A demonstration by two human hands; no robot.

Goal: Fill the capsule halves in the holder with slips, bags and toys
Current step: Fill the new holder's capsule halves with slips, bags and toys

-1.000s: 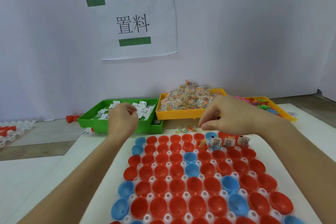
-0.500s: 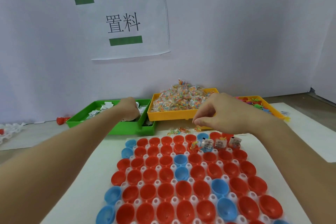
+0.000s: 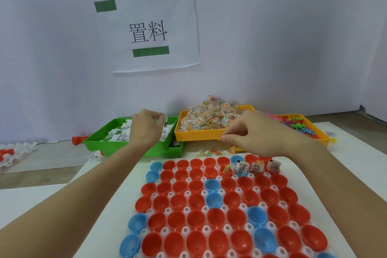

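Note:
The white holder (image 3: 206,230) lies in front of me, packed with red and blue capsule halves. In its far row three halves hold white slips (image 3: 256,167), and one red half (image 3: 227,170) holds a bead bag and a small toy. My left hand (image 3: 146,130) hovers over the green tray (image 3: 98,144) of slips and pinches a white slip (image 3: 165,119) at its fingertips. My right hand (image 3: 257,134) floats above the holder's far edge, in front of the orange tray (image 3: 196,135) of bead bags. Its thumb and forefinger are pressed together, with nothing visible between them.
A second orange tray (image 3: 320,138) with colourful toys stands at the far right. A few loose bead bags (image 3: 209,152) lie between the trays and the holder. Another white holder (image 3: 14,153) and a red capsule piece (image 3: 77,139) sit at the far left. A wall stands close behind the trays.
My left hand reached into the green tray and now rises with a slip pinched. My right hand has stayed pinched above the holder's far row.

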